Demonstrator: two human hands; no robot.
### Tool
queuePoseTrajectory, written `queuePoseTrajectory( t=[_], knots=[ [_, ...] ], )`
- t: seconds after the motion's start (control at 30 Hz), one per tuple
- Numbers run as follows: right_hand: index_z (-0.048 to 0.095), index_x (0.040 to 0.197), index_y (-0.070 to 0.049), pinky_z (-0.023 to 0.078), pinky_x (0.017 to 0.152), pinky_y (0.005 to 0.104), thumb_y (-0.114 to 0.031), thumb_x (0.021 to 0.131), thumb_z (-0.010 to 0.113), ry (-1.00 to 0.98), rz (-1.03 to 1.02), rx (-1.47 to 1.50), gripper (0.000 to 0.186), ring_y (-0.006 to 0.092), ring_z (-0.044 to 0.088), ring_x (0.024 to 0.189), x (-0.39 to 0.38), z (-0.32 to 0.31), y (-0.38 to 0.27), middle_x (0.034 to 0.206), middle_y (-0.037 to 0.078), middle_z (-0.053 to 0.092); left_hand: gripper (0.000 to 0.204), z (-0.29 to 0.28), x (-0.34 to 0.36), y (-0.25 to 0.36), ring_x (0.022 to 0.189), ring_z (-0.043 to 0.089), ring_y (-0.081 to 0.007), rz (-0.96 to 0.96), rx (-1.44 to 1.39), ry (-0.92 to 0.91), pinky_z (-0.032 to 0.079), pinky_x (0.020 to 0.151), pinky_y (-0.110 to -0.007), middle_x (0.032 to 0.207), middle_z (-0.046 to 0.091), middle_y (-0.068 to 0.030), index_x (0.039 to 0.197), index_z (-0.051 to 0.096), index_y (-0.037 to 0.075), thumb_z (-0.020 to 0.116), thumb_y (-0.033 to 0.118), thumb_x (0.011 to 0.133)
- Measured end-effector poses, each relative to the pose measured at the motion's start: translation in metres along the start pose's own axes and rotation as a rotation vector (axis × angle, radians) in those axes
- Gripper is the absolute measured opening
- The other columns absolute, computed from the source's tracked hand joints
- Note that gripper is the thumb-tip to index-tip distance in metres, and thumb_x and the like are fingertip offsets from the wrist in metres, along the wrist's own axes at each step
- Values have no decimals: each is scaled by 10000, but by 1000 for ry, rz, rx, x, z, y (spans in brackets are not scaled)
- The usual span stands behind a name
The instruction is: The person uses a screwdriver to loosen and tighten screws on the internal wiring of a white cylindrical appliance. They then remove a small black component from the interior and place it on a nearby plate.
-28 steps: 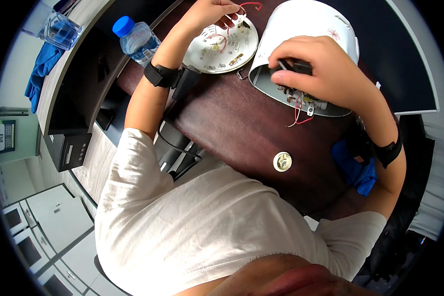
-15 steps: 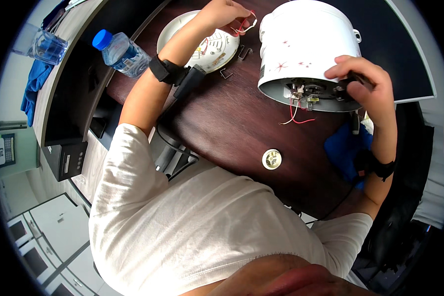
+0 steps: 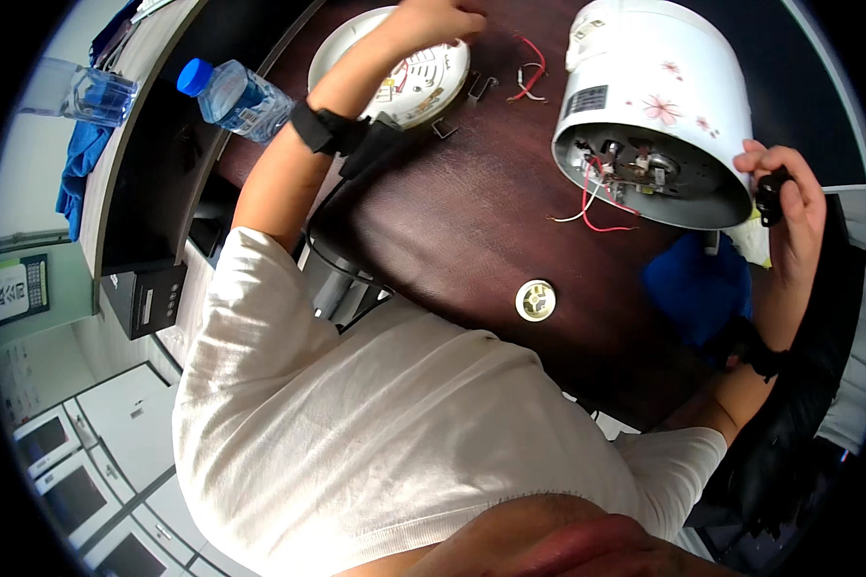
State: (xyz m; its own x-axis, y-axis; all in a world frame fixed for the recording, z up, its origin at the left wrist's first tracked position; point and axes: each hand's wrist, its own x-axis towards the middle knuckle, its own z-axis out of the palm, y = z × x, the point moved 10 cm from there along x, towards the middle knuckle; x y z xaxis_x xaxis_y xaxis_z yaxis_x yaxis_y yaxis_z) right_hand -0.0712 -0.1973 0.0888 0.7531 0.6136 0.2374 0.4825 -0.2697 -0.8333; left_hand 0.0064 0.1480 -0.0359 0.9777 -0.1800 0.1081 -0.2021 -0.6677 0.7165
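Note:
A white cooker-like housing (image 3: 659,82) with a pink flower print lies tilted, its open underside facing me with metal parts and red and white wires (image 3: 592,207) hanging out. At its right edge my right hand (image 3: 794,207) pinches a small black part (image 3: 770,197), fingertips near the rim. My left hand (image 3: 438,24) hovers over the far edge of a round white dish-like cover (image 3: 457,82); its fingers are loosely bent and nothing shows in them. Loose red and white wires (image 3: 534,72) lie on the table between that hand and the housing.
Small metal brackets (image 3: 483,87) lie beside the cover. Nearer me sits a small round cream disc (image 3: 536,300) on the dark wooden table (image 3: 433,221). A blue cloth (image 3: 698,288) lies at right, a blue-capped water bottle (image 3: 236,101) at left. Black cables trail from my wristbands.
My left hand has let go of the red and white wires, now on the table, and moved slightly left. The housing has shifted right and turned, showing more of its underside; my right hand moved right.

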Motion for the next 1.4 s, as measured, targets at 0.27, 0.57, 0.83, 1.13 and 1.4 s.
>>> queuePoseTrajectory(
  t=[0.27,0.57,0.83,1.13,1.4],
  knots=[
    [577,1057,7,447,883,305,-272,925,523,5,104,182,314,178,596,971,0,2,-1,998,148,653,299,-21,-51,-53,571,643,-217,-301,612,-51,503,516,-328,654,652,-149,824,705,-1,714,270,698],
    [597,1051,-8,439,912,307,-204,907,534,79,5,-175,251,185,603,990,0,7,-13,1017,144,654,270,-5,-58,-63,694,654,-341,-236,624,-109,529,637,-400,749,656,-197,781,686,-14,709,202,620],
    [594,1060,12,429,938,314,-204,908,536,185,33,-105,271,204,609,1000,-23,-13,-3,1000,156,658,272,-17,-70,-27,709,653,-321,-195,732,-10,524,653,-387,787,663,-187,830,698,14,704,244,685],
    [599,1048,11,455,860,278,-201,924,526,293,113,44,257,162,609,925,-30,-28,16,979,146,659,231,3,-27,83,724,643,-309,164,622,198,513,654,-396,753,655,-133,817,685,58,665,272,733],
    [600,1048,12,462,834,263,-218,925,534,340,144,38,270,152,614,899,-43,-40,26,984,142,659,414,55,-6,68,734,650,-315,34,582,-89,514,652,-403,728,649,-172,747,665,17,670,431,757]
  ],
)
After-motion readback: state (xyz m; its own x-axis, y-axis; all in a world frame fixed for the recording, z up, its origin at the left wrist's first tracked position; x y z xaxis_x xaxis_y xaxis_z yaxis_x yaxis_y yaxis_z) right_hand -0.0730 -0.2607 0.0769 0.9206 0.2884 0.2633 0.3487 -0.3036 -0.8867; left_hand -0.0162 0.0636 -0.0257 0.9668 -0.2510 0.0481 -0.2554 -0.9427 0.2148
